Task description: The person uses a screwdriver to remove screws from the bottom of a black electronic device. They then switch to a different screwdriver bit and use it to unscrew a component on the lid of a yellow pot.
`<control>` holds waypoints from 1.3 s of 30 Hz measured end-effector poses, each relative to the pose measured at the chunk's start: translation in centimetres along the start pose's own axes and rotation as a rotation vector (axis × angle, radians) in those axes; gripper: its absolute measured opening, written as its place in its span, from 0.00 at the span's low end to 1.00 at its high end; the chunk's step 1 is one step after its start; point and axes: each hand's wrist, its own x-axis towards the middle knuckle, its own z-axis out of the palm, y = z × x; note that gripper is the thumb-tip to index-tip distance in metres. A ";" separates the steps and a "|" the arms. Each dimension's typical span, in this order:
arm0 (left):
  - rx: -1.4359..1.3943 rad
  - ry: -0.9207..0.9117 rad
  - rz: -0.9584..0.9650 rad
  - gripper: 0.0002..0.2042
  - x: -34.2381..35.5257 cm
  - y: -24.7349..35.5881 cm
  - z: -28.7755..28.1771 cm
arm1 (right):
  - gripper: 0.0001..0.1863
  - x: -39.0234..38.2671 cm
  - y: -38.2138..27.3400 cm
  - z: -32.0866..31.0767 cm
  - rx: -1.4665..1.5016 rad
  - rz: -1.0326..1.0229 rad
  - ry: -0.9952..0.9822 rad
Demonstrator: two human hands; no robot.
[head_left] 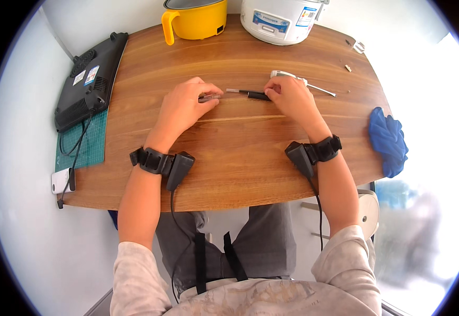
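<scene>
- Pinches a small clear tube point(207, 98) between the thumb and fingers of the left hand point(185, 102); cannot tell its full shape under the fingertips.
- Grasps the right end of a pen-like black rod point(257, 95) with the thumb and fingers of the right hand point(295, 97).
- Points the rod's thin, pale end left toward the tube, leaving a small gap between the 2.
- Has both pieces over the far half of the wooden table point(229, 158), near its middle; cannot tell whether touching the wood.
- Has a screwdriver point(282, 73) with a white handle just beyond the right hand, partly hidden, shaft pointing right.
- Wears 2 black wrist straps, 1 on the left wrist point(153, 161) and 1 on the right point(327, 149), each with a boxy black device and a cable.
- Shows a yellow pot point(200, 22) and a white cooker point(277, 29) side by side at the far edge.
- Shows a black appliance point(90, 81) at the left, partly over a green mat point(97, 142), with a white box point(61, 181) nearer.
- Shows a crumpled blue cloth point(387, 142) at the right edge.
</scene>
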 end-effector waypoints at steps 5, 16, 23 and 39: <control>-0.028 -0.004 0.004 0.09 0.2 -0.2 0.2 | 0.08 -0.2 -0.4 -0.4 -0.009 0.010 -0.013; -0.091 -0.004 0.029 0.07 0.7 -1.1 1.3 | 0.10 -0.4 -0.4 -0.9 0.074 -0.100 -0.190; -0.032 -0.010 0.011 0.08 0.4 -0.7 1.2 | 0.10 -1.1 -1.7 -0.5 -0.107 -0.278 -0.138; 0.007 -0.013 0.018 0.08 0.3 -0.6 1.1 | 0.09 -0.8 -0.4 0.8 -0.081 -0.500 -0.003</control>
